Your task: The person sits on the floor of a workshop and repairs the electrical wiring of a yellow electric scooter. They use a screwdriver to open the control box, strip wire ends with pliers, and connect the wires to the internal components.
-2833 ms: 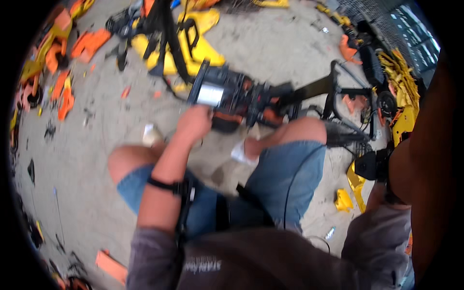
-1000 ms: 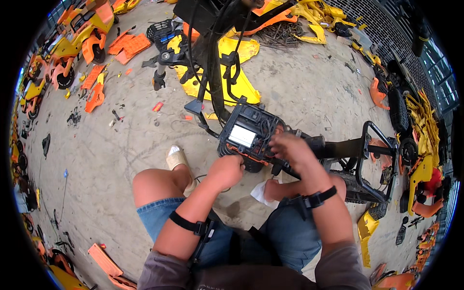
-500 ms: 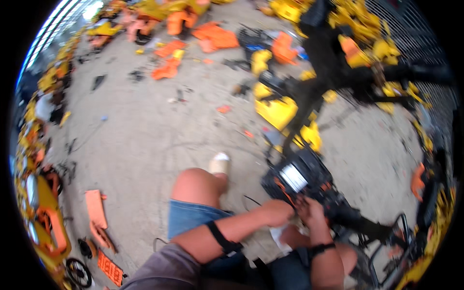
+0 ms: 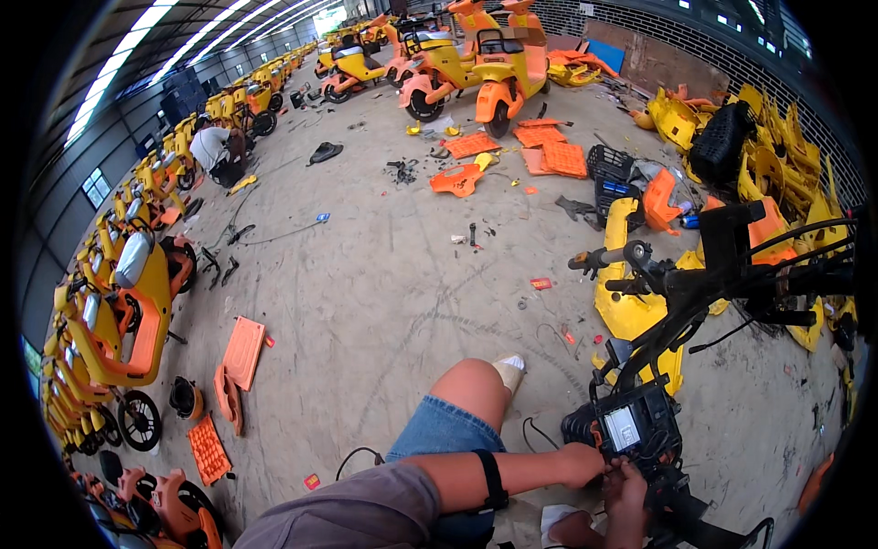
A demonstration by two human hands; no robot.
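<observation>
In front of me on the right stands a stripped scooter frame point(image 4: 660, 352) with bare black tubes and handlebars. Low on it is a black component box point(image 4: 660, 412) carrying a silver plate point(image 4: 622, 429). My left hand point(image 4: 583, 465) is closed at the near edge of this box, its forearm reaching across from the lower left. Close against it, my right hand point(image 4: 626, 491) has bent fingers pinched together. Whatever lies between the fingertips is too small and covered to make out. A black cable point(image 4: 533, 430) loops out beside the box on the left.
Yellow body panels point(image 4: 631, 316) lie beyond the frame, with more heaped at the right wall. Orange panels point(image 4: 245, 352) and a helmet point(image 4: 186, 399) rest on the floor at left. Yellow scooters point(image 4: 137, 302) line the left side, where another person point(image 4: 217, 151) crouches. More scooters point(image 4: 512, 69) stand ahead.
The view has swung up and left, bringing the far hall into sight; the picture is sharper. My hands and the scooter frame now appear lower and farther right. Both hands stay at the box.
</observation>
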